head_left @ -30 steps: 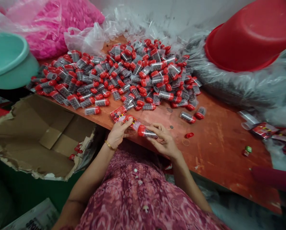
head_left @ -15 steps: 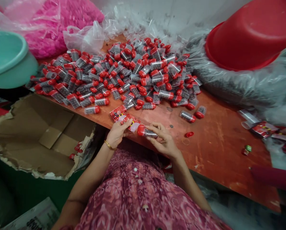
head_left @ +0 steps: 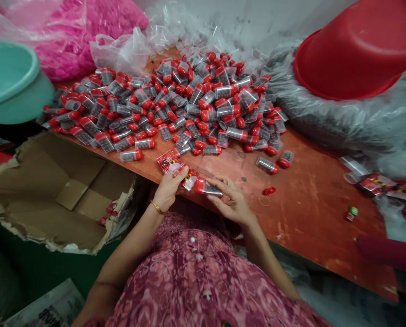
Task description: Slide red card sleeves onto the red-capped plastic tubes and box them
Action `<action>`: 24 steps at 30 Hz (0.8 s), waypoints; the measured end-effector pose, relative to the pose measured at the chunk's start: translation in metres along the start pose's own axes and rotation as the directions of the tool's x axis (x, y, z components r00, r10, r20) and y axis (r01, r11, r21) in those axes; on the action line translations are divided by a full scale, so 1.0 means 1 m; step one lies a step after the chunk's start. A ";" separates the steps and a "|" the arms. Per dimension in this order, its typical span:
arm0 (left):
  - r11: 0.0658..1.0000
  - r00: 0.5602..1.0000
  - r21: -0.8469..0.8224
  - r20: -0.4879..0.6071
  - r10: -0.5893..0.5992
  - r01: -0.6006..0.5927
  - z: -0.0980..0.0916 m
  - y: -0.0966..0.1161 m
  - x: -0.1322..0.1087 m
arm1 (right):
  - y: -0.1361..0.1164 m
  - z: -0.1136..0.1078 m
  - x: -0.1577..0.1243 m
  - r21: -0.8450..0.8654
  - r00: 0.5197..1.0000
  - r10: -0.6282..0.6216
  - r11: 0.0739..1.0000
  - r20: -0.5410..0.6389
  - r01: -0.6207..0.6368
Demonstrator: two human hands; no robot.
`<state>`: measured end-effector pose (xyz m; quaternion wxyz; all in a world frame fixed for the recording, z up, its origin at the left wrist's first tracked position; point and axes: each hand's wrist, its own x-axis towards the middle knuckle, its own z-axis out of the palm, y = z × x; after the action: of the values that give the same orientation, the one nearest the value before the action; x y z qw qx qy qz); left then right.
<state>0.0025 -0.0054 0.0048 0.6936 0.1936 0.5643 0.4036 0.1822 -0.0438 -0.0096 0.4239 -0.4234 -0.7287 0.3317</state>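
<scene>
My left hand (head_left: 168, 190) pinches a red printed plastic sleeve (head_left: 175, 166) at the near edge of the orange-brown table (head_left: 308, 204). My right hand (head_left: 232, 200) grips a small clear tube with a red cap (head_left: 207, 187), its cap end touching the sleeve's mouth. Just beyond my hands lies a big heap of the same red-capped tubes (head_left: 175, 106).
A torn cardboard box (head_left: 53, 190) sits below the table on the left, a teal basin (head_left: 12, 84) above it. A red basin (head_left: 355, 50) rests on grey bags at the right. A pink bag (head_left: 83, 32) lies at the back. More red sleeves (head_left: 376, 184) and a loose red cap (head_left: 269, 191) lie on the right.
Little has changed: my hands stay together at the table edge, and the tube has slid slightly toward the sleeve.
</scene>
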 end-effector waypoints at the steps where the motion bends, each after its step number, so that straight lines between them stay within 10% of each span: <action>1: 0.999 0.999 0.034 -0.010 0.032 -0.032 0.000 -0.003 0.001 | 0.002 0.002 0.000 0.063 0.996 0.081 0.995 -0.045 -0.078; 5: 0.900 0.938 0.292 -0.029 0.346 -0.323 0.004 -0.020 0.005 | 0.011 0.015 -0.001 0.546 0.860 0.502 0.748 -0.094 -0.377; 9: 0.712 0.858 0.505 0.129 0.497 -0.488 0.015 -0.028 0.000 | 0.012 0.029 0.001 0.738 0.768 0.639 0.500 0.040 -0.454; 15: 0.890 0.919 0.269 0.252 0.304 -0.368 0.020 -0.022 -0.006 | 0.014 0.038 0.008 0.723 0.738 0.646 0.602 -0.193 -0.338; 24: 0.990 0.990 0.031 0.046 0.135 -0.136 0.019 -0.012 -0.008 | 0.012 0.036 0.011 0.631 0.806 0.560 0.699 -0.192 -0.335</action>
<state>0.0240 -0.0152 0.0060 0.6733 0.2522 0.5415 0.4357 0.1504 -0.0337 -0.0312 0.5637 -0.4989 -0.3738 0.5419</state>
